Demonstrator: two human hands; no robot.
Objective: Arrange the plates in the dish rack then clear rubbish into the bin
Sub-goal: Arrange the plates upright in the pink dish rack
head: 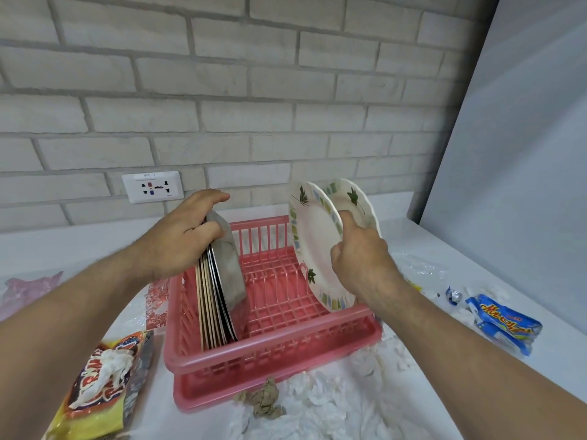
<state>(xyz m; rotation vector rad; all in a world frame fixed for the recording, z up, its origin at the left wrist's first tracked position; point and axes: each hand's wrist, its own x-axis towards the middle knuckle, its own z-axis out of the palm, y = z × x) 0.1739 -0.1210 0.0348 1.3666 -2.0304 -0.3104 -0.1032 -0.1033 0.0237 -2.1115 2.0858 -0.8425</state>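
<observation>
Racking: my left hand (187, 236) clamps dark plates (219, 300), nine o'clock in the dish rack (270, 347); right hand (359, 258) pinches floral plates (314, 242), slotting next

Bare rack (276, 296) middle between plates (313, 246)

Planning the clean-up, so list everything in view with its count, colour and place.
dish rack: one, pink, centre of the counter.
flat plates: several, black and tan edges, upright at the rack's left end.
floral plates: two, white with green leaves, upright at the rack's right end.
snack packet: one, orange and yellow, counter's near left.
blue wrapper: one, blue and yellow, right of the rack.
brown paper: one wad, brown, before the rack.
white scraps: many, white, before and right of the rack.
wall socket: one, white, brick wall.
left hand: grips the flat plates.
right hand: pinches the floral plates.
</observation>
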